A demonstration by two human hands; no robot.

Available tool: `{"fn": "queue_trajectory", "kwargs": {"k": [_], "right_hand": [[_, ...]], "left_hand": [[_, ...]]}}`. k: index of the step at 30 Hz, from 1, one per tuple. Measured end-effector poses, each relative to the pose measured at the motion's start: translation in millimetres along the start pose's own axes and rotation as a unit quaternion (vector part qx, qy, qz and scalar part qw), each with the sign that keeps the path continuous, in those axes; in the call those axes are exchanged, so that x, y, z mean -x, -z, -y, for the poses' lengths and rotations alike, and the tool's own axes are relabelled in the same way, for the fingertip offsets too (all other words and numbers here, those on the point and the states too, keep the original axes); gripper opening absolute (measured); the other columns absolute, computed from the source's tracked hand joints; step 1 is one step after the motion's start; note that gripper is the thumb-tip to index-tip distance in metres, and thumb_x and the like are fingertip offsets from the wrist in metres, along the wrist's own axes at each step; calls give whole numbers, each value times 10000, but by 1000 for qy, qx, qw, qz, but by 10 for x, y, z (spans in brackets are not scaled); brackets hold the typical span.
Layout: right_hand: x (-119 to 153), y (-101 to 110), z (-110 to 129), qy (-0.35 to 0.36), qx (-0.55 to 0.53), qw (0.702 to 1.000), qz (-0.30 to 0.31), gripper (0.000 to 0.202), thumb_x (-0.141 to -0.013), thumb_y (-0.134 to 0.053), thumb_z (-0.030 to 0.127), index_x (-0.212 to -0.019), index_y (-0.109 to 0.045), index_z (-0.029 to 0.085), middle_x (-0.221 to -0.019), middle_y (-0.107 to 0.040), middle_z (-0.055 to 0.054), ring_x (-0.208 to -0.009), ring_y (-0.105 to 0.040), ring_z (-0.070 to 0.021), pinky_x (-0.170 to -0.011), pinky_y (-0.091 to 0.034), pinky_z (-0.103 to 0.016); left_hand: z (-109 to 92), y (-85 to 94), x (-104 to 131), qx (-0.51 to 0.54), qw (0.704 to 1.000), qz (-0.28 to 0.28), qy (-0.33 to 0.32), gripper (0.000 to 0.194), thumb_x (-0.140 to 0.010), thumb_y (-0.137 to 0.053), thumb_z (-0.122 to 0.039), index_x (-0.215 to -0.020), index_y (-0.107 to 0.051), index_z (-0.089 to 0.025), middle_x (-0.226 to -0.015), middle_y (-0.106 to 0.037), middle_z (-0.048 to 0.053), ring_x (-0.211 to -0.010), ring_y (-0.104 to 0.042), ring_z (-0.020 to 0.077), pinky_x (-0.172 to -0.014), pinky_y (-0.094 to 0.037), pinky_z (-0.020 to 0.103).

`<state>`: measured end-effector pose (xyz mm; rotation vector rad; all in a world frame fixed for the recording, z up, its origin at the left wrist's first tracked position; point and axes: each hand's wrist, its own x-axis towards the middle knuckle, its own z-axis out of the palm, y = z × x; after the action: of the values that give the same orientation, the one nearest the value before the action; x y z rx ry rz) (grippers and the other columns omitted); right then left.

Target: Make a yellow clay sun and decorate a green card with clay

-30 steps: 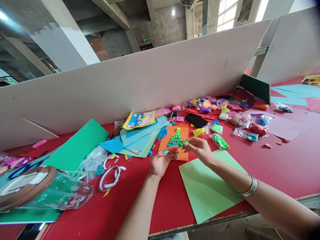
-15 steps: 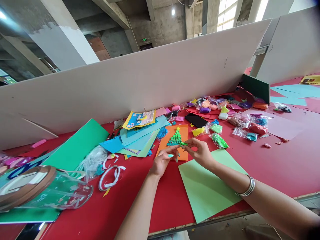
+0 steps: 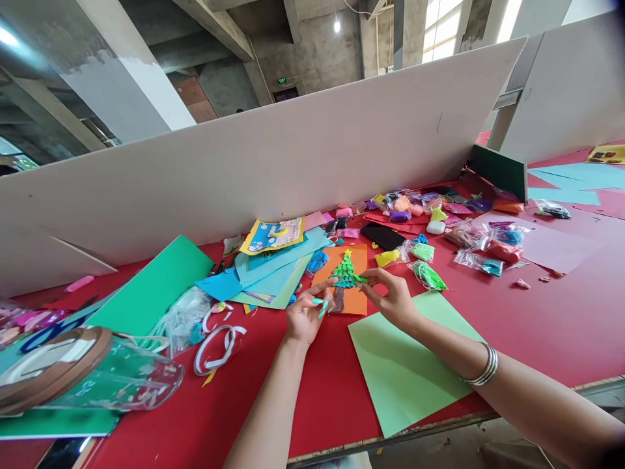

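Left hand (image 3: 303, 317): fingers loosely parted, nothing visibly held; index finger reaches over the orange card (image 3: 361, 305), contact unclear.
Right hand (image 3: 392, 296): thumb and fingertips closed in a pinch on a small green piece (image 3: 360, 279).
Green piece: over the card, at the lower right edge of the tree (image 3: 344, 268); whether they touch cannot be told.
Step in hand: apparently handling the green piece by fingertip beside the tree.
Next move: probably calls for a light, steady pinch, since the piece looks soft.
Tree: overlapping rounded scales, bright green above, blue-green below; yellow star (image 3: 347, 252) on top, brown trunk (image 3: 338, 299) beneath.
Materials: clay-like relief on flat card; crinkled clear bag (image 3: 430, 276) holding green stuff; smooth pale-green sheet (image 3: 415, 368).
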<state>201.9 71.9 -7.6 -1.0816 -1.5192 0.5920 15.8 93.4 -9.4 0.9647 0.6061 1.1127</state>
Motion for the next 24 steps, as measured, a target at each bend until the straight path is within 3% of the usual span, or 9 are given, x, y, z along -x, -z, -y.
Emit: {"fn": "queue_trajectory", "kwargs": {"k": [8, 12, 18, 24], "right_hand": [[-5, 5, -3, -7, -38, 999, 15, 220, -799, -559, 342, -975, -559, 210, -724, -651, -32, -685, -627, -181, -663, -521, -323], [6, -4, -25, 22, 22, 999, 16, 158, -801, -548, 325, -894, -612, 215, -771, -669, -48, -681, -613, -178, -657, -515, -312], [23, -20, -89, 82, 58, 994, 38, 180, -841, -515, 304, -926, -647, 217, -820, -680, -58, -709, -620, -178, -659, -505, -301], [26, -12, -96, 121, 86, 986, 78, 214, -872, -472, 297, -926, -659, 208, -765, -659, -66, -660, -606, -170, -614, -484, -289]], "left_hand": [[-32, 4, 0, -16, 1000, -3, -14, 465, -546, -485, -243, -917, -717, -86, -504, -423, -1, -495, -347, 105, -577, -336, 292], [1, 6, 0, -41, 999, 14, -4, 493, -524, -471, -236, -922, -715, -80, -515, -432, 11, -517, -353, 120, -574, -311, 298], [14, -37, 17, -74, 994, 74, 23, 536, -511, -492, -240, -971, -703, -64, -508, -442, 18, -535, -366, 130, -566, -258, 289], [4, -62, 36, -106, 991, 82, 21, 546, -469, -474, -234, -929, -720, -70, -483, -414, 4, -515, -338, 117, -540, -228, 275]]}}
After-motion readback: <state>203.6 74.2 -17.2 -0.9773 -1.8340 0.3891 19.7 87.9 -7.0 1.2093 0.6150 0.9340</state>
